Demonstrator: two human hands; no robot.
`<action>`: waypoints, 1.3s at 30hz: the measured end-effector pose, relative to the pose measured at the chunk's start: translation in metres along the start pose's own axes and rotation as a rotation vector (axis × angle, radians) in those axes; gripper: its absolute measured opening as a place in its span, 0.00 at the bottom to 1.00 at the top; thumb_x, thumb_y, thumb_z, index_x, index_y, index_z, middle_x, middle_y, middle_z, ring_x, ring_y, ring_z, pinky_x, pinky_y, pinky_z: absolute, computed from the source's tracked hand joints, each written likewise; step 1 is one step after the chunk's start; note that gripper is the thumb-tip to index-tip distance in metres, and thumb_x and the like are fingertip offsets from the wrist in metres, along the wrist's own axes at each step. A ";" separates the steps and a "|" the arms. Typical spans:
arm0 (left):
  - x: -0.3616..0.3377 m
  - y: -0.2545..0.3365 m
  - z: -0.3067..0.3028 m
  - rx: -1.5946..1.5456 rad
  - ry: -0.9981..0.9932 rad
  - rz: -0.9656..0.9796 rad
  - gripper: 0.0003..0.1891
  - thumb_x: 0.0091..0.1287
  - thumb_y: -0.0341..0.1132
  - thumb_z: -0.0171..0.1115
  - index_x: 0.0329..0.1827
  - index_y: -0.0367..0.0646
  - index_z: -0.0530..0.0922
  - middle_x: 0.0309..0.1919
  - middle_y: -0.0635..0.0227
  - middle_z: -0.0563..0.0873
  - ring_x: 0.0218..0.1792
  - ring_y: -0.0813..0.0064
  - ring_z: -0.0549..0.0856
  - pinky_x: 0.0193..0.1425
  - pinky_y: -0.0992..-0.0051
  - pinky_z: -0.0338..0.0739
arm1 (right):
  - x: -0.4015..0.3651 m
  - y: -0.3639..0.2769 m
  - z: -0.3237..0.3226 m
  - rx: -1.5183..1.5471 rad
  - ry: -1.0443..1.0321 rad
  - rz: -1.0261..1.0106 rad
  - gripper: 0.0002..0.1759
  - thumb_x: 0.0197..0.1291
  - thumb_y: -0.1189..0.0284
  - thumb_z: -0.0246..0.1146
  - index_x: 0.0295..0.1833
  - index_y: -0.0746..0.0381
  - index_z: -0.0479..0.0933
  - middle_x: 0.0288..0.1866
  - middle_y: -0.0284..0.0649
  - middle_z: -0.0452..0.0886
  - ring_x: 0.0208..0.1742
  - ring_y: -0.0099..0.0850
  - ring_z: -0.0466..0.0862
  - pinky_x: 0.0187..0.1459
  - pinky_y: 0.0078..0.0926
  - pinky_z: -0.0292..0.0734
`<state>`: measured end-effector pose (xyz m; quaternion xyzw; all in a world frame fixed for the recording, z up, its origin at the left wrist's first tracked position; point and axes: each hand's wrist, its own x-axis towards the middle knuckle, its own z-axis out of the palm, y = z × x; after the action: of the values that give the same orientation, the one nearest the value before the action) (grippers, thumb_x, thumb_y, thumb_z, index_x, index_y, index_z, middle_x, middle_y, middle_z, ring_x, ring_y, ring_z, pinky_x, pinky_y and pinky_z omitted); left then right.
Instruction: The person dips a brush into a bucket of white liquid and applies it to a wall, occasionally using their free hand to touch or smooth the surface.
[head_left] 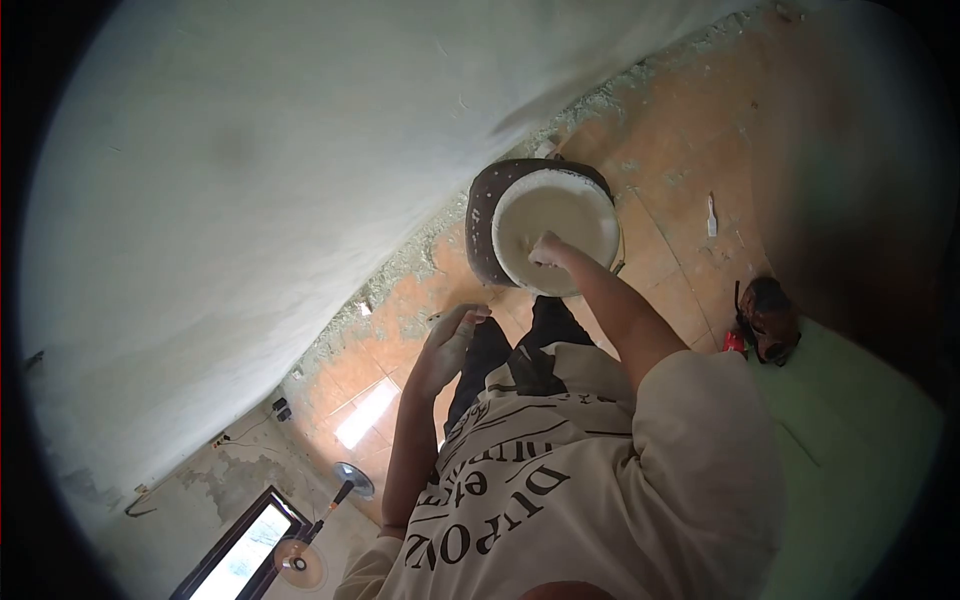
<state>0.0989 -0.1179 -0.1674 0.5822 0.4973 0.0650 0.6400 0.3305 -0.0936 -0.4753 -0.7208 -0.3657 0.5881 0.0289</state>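
A white round bucket (605, 262) holds pale, creamy liquid and stands on a dark, paint-spotted chair or stand (484, 225) beside the wall. My right hand (548, 250) reaches inside the rim, closed, low over the liquid; whatever its fingers may hold is hidden. Near my left thigh is my left hand (455, 338), dusted with pale material, its fingers loosely bent and thumb apart, with nothing seen in it.
Along the pale wall (250, 160), crumbled debris lies on the orange tiled floor (650, 255). A white-handled tool (712, 215) lies at right, near a dark bag (770, 320) and a red object (735, 342). A fan (353, 481) and a window (240, 555) appear lower left.
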 end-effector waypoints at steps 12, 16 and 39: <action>0.008 0.012 0.005 -0.015 -0.063 -0.050 0.21 0.79 0.44 0.43 0.57 0.36 0.76 0.51 0.61 0.83 0.53 0.71 0.79 0.59 0.72 0.71 | -0.016 0.004 -0.004 -0.216 0.110 -0.213 0.15 0.45 0.66 0.70 0.40 0.59 0.87 0.35 0.45 0.88 0.38 0.33 0.88 0.45 0.29 0.80; 0.013 0.002 0.011 0.025 -0.086 0.036 0.21 0.80 0.45 0.43 0.58 0.37 0.76 0.51 0.61 0.82 0.54 0.71 0.79 0.61 0.71 0.71 | -0.026 0.001 -0.003 0.044 0.073 -0.152 0.15 0.45 0.66 0.71 0.40 0.60 0.87 0.36 0.43 0.88 0.38 0.33 0.87 0.46 0.29 0.80; 0.028 0.036 0.014 0.155 -0.105 0.075 0.22 0.79 0.47 0.44 0.58 0.38 0.75 0.52 0.61 0.82 0.56 0.69 0.78 0.62 0.69 0.70 | -0.105 0.067 -0.034 0.934 -0.268 -0.219 0.02 0.64 0.76 0.57 0.38 0.61 0.75 0.26 0.33 0.74 0.20 0.18 0.72 0.18 0.17 0.61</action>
<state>0.1406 -0.0975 -0.1561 0.6506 0.4447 0.0196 0.6153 0.3893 -0.1884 -0.4098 -0.5063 -0.1371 0.7700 0.3632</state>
